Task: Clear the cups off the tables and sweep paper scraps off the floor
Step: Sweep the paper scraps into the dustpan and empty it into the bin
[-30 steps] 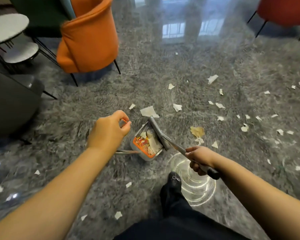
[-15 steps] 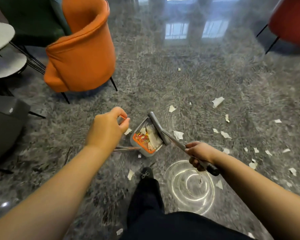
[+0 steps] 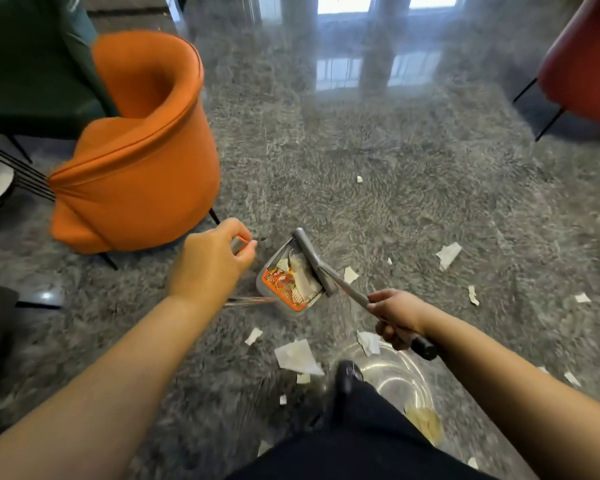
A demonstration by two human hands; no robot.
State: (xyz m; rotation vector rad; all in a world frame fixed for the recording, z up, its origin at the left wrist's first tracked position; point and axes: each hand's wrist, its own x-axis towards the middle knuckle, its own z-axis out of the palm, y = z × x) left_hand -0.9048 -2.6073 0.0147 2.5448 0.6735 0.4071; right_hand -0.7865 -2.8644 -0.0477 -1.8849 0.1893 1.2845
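Dustpan (image 3: 290,282) of grey plastic with an orange comb edge sits on the grey marbled floor (image 3: 395,202) at the middle of the head view, its open side turned up and holding torn paper. Its long axis runs from lower left to upper right, and a thin metal shaft leads from its lower left edge toward the left hand (image 3: 211,261). That hand is curled, thumb and forefinger pinching a small grey and orange handle tip. The right hand (image 3: 397,318) grips the broom handle (image 3: 355,297), fingers wrapped round it; the handle slants from the black end cap at lower right up to the upper left, where the grey broom head (image 3: 314,259) lies across the dustpan's right rim, its own length running up and left to down and right. Paper scraps (image 3: 448,254) lie scattered on the floor to the right, and larger ones near the dark shoe (image 3: 349,374) below the dustpan. An orange armchair (image 3: 136,168) stands at left, a dark green chair (image 3: 32,64) behind it, a red chair (image 3: 586,64) at the upper right. The picture is somewhat blurred.
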